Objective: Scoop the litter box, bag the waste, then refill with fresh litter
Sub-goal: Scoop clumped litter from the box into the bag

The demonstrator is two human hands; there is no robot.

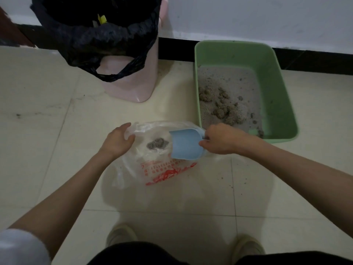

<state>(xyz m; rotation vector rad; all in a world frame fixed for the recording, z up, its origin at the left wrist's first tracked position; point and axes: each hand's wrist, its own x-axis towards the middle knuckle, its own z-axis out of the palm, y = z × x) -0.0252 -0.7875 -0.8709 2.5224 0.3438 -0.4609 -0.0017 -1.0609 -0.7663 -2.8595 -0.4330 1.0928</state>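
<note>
While the person crouches on the tiled floor, the pink bin (131, 81) with its black liner (99, 35) stands by the wall, and the green litter box (277, 104) sits to its right, clumps (221, 108) left in the grey litter. Nearer the feet lies a clear plastic bag (152, 165) with red print. The left hand (118, 140) pinches the bag's rim, holding the mouth open. The right hand (221, 139) is curled round the handle of the blue scoop (186, 144), tipped over that mouth. A small clump (157, 143) already lies inside. I'd say keep the mouth wide and shake the scoop low, so nothing spills.
</note>
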